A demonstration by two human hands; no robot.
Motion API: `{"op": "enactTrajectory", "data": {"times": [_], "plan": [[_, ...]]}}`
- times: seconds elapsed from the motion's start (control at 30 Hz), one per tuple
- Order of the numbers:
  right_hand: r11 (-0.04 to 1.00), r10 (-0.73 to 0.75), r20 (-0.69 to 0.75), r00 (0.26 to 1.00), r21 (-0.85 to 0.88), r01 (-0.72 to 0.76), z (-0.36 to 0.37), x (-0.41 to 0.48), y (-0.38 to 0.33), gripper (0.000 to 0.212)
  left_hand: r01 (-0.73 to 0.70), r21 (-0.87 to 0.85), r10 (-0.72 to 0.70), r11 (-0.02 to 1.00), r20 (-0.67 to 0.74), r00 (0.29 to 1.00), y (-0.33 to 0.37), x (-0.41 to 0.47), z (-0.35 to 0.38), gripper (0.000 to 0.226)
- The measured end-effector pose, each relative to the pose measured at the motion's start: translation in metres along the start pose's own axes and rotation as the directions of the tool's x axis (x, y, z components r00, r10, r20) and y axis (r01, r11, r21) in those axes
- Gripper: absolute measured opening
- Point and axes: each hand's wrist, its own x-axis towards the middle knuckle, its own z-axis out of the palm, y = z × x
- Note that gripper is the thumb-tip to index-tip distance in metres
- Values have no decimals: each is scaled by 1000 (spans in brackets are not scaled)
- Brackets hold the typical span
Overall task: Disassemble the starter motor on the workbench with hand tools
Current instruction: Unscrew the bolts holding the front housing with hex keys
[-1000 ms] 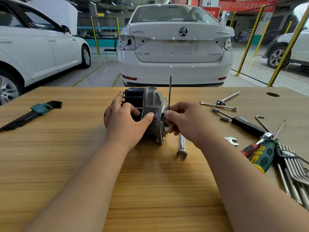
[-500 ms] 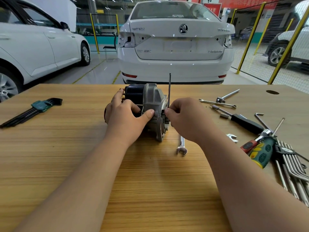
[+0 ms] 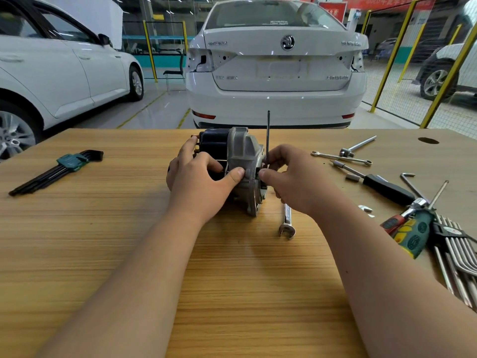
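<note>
The motor (image 3: 237, 151) is stood on the bench (image 3: 232, 280), between the two sets of fingers. It is gripped by the left hand (image 3: 198, 182): the fingers are curled over the dark body and the thumb is pressed on the grey housing, seemingly so that the motor is braced against twisting. A hex key (image 3: 268, 130) is pinched by the right hand (image 3: 296, 177), thumb and fingers closed round its bend at the flange face. The long arm is stood upright above the fingertips; the short end is presumably seated in a bolt, though this is hidden behind the fingers. Since the key is held at the bend, little leverage is had, so light spinning of a loosened bolt is judged likely. A spanner (image 3: 287, 223) is laid just below the right fingers, within reach; a key set (image 3: 64, 164) is left well away from the left fingers
</note>
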Motion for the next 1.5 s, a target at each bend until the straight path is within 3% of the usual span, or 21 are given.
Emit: {"op": "enactTrajectory", "data": {"times": [0.33, 0.43, 0.67, 0.87, 0.97, 1.03, 1.13, 1.2, 1.5], "plan": [[968, -177, -41, 983, -187, 167, 1, -4, -9, 37, 10, 2, -10, 1000, 15, 1000, 0, 0, 1, 40], [919, -260, 47, 964, -293, 263, 1, -10, -12, 42, 14, 8, -14, 1000, 22, 1000, 0, 1, 1, 41], [897, -270, 85, 959, -339, 283, -4, -16, -9, 14, -3, 18, 3, 1000, 36, 999, 0, 0, -2, 40], [895, -266, 106, 958, -341, 286, -8, -13, -8, 26, -19, 57, 13, 998, 98, 995, -3, 1, -4, 49], [954, -163, 34, 986, -250, 166, -13, -15, -4, 28, -14, 65, 7, 998, 106, 994, -4, 0, -3, 53], [998, -40, 30, 999, -54, 42, -14, -14, -2, 18, -12, 59, 6, 998, 105, 994, -4, 0, -3, 54], [956, 121, 53, 991, 261, -131, -10, -12, -5, 4, -13, 54, 8, 998, 93, 996, -5, 1, -2, 55], [906, 190, 46, 981, 377, -193, -7, -12, -7, 4, -10, 51, 5, 999, 87, 996, -5, 1, -1, 55], [921, 162, -4, 987, 359, -150, 6, -8, -7, 29, -10, 53, 5, 999, 83, 997, -4, 2, -1, 53]]}}
